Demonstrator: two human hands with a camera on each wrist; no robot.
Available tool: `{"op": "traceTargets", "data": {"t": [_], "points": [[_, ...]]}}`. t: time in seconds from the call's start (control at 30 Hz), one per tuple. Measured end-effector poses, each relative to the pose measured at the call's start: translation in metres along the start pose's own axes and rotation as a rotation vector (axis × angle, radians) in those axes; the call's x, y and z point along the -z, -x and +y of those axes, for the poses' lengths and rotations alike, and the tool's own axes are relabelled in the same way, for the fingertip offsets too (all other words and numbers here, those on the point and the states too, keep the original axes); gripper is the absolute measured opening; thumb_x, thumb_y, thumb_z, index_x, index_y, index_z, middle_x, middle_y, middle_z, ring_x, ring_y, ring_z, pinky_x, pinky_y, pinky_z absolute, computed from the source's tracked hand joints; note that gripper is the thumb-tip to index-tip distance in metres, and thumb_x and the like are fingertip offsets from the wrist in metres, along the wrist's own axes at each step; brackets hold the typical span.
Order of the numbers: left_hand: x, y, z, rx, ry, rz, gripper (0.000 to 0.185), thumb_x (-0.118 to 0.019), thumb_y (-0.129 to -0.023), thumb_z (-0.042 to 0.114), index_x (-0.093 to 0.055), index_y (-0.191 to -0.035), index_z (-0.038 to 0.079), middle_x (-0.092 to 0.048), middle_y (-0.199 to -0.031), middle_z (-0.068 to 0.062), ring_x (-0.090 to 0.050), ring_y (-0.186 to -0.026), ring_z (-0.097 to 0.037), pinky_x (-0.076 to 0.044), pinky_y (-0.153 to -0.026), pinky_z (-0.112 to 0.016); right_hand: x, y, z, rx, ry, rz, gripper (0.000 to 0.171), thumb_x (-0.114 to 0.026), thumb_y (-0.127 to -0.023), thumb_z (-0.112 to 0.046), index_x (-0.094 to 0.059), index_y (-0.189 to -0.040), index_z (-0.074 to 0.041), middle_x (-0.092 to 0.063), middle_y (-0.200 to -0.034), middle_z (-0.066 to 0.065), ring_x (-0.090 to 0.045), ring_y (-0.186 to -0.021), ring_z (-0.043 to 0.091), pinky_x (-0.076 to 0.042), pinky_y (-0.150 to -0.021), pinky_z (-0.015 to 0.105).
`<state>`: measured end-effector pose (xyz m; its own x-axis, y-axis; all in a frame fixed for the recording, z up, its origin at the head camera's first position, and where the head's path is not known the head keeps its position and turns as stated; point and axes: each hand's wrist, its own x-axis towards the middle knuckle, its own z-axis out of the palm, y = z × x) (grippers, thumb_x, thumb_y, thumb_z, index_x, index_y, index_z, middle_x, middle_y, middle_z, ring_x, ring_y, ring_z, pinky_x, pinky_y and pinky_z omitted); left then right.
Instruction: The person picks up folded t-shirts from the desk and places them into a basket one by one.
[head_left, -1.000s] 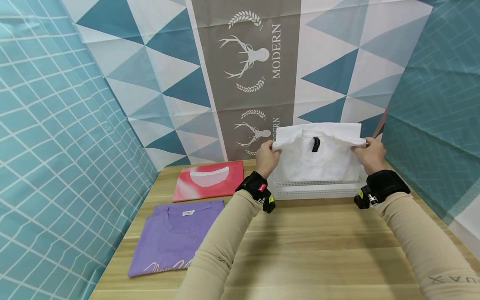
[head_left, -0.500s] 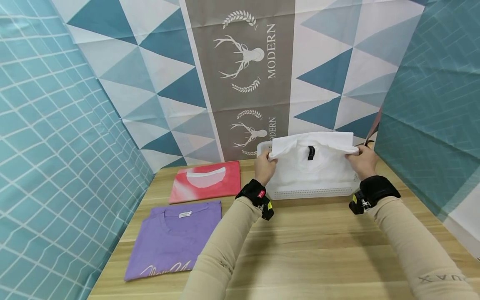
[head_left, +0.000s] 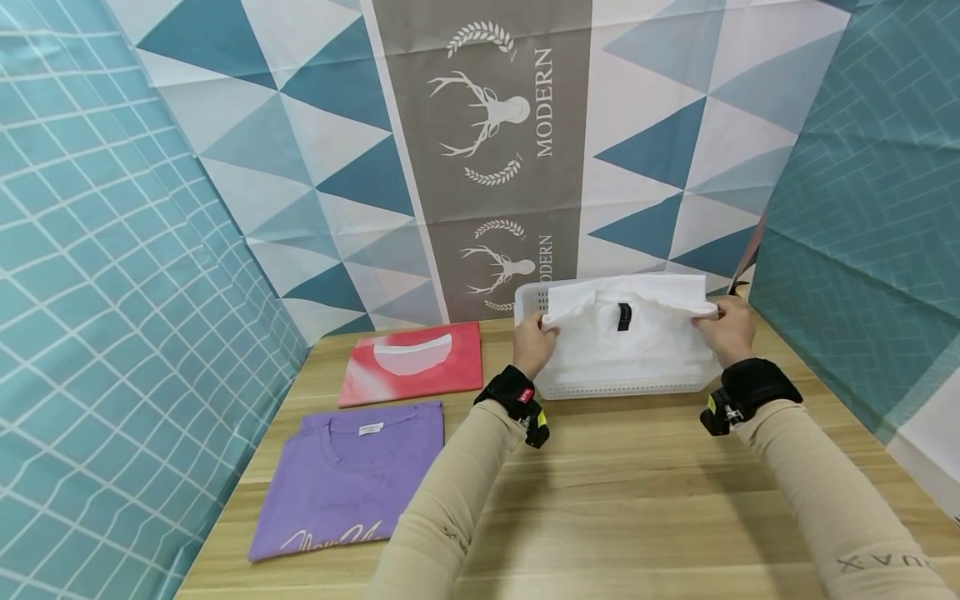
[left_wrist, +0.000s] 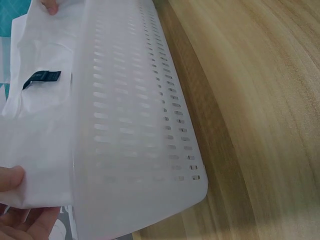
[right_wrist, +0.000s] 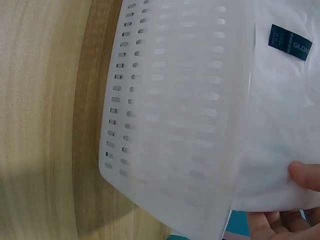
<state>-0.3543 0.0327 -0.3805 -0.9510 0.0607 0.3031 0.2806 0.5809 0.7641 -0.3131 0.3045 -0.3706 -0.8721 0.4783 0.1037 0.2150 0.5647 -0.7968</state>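
Observation:
Both hands hold a folded white T-shirt (head_left: pixel 626 346) by its two upper corners, over and partly inside a white perforated plastic basket (head_left: pixel 630 388). My left hand (head_left: pixel 534 343) pinches the left corner, thumb on top and fingers beneath, as the left wrist view shows. On the other side my right hand (head_left: pixel 729 331) grips the right corner the same way. A dark neck label (right_wrist: pixel 290 42) shows at the shirt's collar. The basket's slotted front wall (left_wrist: pixel 125 110) stands between the shirt and the near tabletop; the shirt's lower part is hidden behind it.
To the left on the wooden table (head_left: pixel 600 500) lie a folded purple T-shirt (head_left: pixel 352 475) and, behind it, a folded red and pink garment (head_left: pixel 412 362). A patterned cloth backdrop (head_left: pixel 495 167) rises behind the basket, with blue-green sheets on both sides.
Both hands have come down with the white T-shirt, which now sits lower in the basket. More of the basket's back left rim shows. The view has shifted slightly.

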Motion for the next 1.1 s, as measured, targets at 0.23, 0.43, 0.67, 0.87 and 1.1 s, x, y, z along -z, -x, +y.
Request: {"op": "traceTargets", "data": {"t": [0.23, 0.43, 0.67, 0.87, 1.1], "points": [[-0.015, -0.011, -0.027, -0.085, -0.007, 0.007, 0.013, -0.068, -0.087, 0.014, -0.07, -0.094, 0.004, -0.074, -0.089, -0.011, -0.066, -0.074, -0.018, -0.05, -0.064, -0.024, 0.0, 0.002, 0.004, -0.025, 0.021, -0.06, 0.046, -0.052, -0.095, -0.013, -0.044, -0.133, 0.012, -0.045, -0.132, 0.037, -0.045, -0.115, 0.049, -0.043, -0.093, 0.055], [-0.003, 0.009, -0.004, -0.042, -0.039, 0.015, 0.01, -0.066, -0.086, 0.006, -0.069, -0.091, -0.003, -0.073, -0.086, -0.019, -0.061, -0.071, -0.024, -0.042, -0.06, -0.022, -0.002, 0.004, 0.008, -0.031, 0.029, -0.061, 0.047, -0.052, -0.094, -0.011, -0.043, -0.134, 0.012, -0.044, -0.134, 0.038, -0.044, -0.119, 0.05, -0.042, -0.097, 0.056], [-0.004, 0.011, -0.01, -0.071, -0.062, 0.0, 0.014, -0.065, -0.086, 0.005, -0.071, -0.096, -0.003, -0.072, -0.083, -0.019, -0.057, -0.066, -0.02, -0.035, -0.058, -0.018, -0.006, 0.007, 0.011, -0.031, 0.038, -0.062, 0.048, -0.051, -0.094, -0.011, -0.043, -0.135, 0.012, -0.045, -0.134, 0.038, -0.045, -0.119, 0.05, -0.043, -0.099, 0.056], [-0.008, 0.01, -0.013, -0.08, -0.059, 0.018, 0.013, -0.065, -0.085, 0.005, -0.072, -0.094, -0.002, -0.072, -0.079, -0.018, -0.052, -0.063, -0.016, -0.034, -0.056, -0.017, -0.01, 0.007, 0.013, -0.03, 0.042, -0.073, 0.048, -0.05, -0.095, -0.011, -0.042, -0.136, 0.012, -0.045, -0.134, 0.036, -0.045, -0.118, 0.048, -0.044, -0.097, 0.055], [-0.013, 0.009, -0.012, -0.042, -0.057, 0.009, 0.014, -0.063, -0.086, 0.006, -0.073, -0.093, -0.002, -0.073, -0.079, -0.017, -0.054, -0.062, -0.015, -0.034, -0.054, -0.015, -0.015, 0.006, 0.014, -0.004, 0.054, -0.05, 0.043, -0.053, -0.093, -0.011, -0.048, -0.129, 0.012, -0.051, -0.125, 0.035, -0.049, -0.111, 0.046, -0.045, -0.091, 0.053]]}}
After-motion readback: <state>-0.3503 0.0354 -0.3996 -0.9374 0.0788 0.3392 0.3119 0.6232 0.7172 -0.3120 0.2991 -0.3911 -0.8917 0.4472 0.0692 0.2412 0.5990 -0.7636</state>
